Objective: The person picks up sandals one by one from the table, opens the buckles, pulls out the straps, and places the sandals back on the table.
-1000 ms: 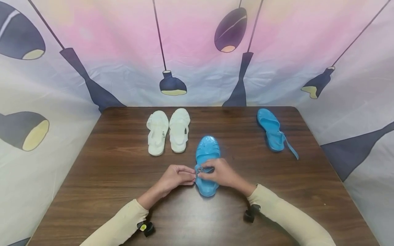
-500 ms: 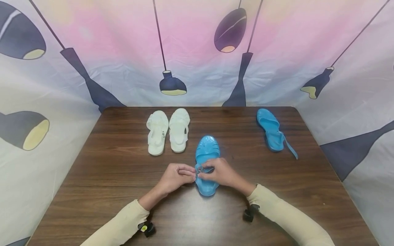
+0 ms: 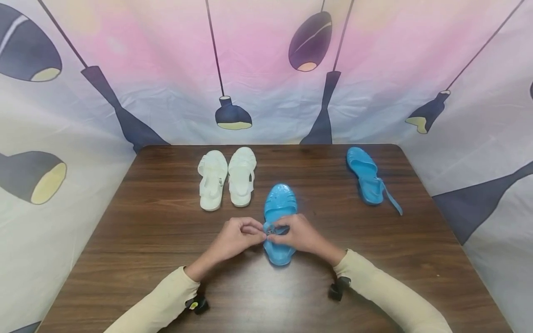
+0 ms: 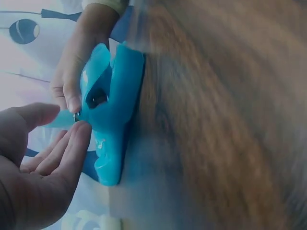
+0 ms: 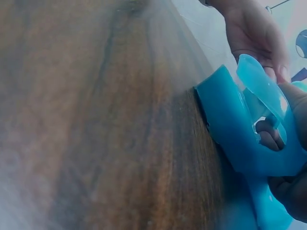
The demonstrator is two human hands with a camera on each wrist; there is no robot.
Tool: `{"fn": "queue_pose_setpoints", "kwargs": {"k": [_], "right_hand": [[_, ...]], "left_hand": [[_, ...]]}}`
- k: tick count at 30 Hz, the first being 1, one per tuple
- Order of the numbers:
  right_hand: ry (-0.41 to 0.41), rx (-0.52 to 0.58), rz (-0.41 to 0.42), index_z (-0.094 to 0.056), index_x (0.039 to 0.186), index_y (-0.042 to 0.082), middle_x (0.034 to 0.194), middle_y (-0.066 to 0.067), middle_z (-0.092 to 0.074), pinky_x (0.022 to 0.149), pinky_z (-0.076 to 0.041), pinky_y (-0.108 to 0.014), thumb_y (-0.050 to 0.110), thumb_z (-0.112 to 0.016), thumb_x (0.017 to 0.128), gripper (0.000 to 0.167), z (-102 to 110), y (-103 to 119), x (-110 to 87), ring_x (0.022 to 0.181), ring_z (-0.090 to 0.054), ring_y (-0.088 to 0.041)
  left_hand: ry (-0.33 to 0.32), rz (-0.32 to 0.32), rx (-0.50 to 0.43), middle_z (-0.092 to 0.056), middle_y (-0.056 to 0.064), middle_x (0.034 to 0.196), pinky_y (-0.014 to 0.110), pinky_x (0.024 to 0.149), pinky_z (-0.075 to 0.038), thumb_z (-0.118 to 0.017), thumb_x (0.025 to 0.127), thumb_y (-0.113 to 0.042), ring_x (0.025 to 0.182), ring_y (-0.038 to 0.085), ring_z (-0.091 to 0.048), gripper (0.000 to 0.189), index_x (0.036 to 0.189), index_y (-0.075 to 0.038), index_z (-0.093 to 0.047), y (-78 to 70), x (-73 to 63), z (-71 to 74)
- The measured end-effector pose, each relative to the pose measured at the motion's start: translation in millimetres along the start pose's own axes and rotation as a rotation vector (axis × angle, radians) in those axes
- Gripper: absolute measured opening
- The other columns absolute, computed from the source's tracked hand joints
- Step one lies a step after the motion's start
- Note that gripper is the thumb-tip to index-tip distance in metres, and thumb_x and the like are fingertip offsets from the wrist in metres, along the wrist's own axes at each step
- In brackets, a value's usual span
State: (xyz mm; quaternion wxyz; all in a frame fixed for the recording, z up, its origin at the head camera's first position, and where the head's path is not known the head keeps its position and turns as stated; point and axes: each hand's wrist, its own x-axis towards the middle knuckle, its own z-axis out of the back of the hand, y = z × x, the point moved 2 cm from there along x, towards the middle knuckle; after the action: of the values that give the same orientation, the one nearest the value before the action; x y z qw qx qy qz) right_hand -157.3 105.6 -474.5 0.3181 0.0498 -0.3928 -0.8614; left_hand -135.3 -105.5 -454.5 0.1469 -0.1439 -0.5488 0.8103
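Observation:
A blue jelly sandal (image 3: 281, 203) lies at the middle of the table, toe pointing away. My right hand (image 3: 297, 233) reaches in from the right and pinches its ankle strap by the small metal buckle (image 4: 76, 116). From the left, my left hand (image 3: 235, 238) touches the strap at the buckle with its fingertips. In the left wrist view, a gap shows between the thumb and fingers of that hand, and the strap's free end (image 4: 58, 120) sticks out behind the thumb. Part of the strap is hidden under the right hand's fingers.
Two white sandals, a left one (image 3: 211, 194) and a right one (image 3: 242, 185), stand together at the back. Another blue sandal (image 3: 366, 180), its strap hanging loose, lies at the back right. Printed cloth (image 3: 266, 69) hangs behind the wooden table (image 3: 145, 222).
The left hand's fingers have bent more, and its thumb has come closer to the buckle. My right hand and the sandal stay where they were.

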Motion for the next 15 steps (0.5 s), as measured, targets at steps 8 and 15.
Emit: {"fn": "queue_pose_setpoints", "kwargs": {"k": [8,15], "right_hand": [[0.007,0.03,-0.029,-0.079,0.096,0.015,0.087,0.012,-0.074,0.067,-0.056,-0.022,0.032,-0.078,0.092,0.017,-1.3,-0.5,0.2,0.072,-0.061,-0.001],[0.01,0.004,-0.034,-0.075,0.087,0.018,0.076,0.014,-0.065,0.06,-0.051,-0.021,0.031,-0.08,0.09,0.014,-0.3,-0.3,0.9,0.066,-0.055,-0.001]], "left_hand": [[-0.077,-0.141,0.13,-0.077,0.001,0.091,0.024,0.071,-0.06,-0.082,0.088,-0.018,0.082,0.011,-0.073,0.017,0.1,-0.007,-0.077,-4.4,2.0,-0.2],[-0.159,-0.222,0.226,-0.078,0.002,0.101,0.025,0.076,-0.06,-0.082,0.088,-0.018,0.092,0.01,-0.074,0.019,0.104,-0.009,-0.08,-5.3,5.0,-2.1]]}}
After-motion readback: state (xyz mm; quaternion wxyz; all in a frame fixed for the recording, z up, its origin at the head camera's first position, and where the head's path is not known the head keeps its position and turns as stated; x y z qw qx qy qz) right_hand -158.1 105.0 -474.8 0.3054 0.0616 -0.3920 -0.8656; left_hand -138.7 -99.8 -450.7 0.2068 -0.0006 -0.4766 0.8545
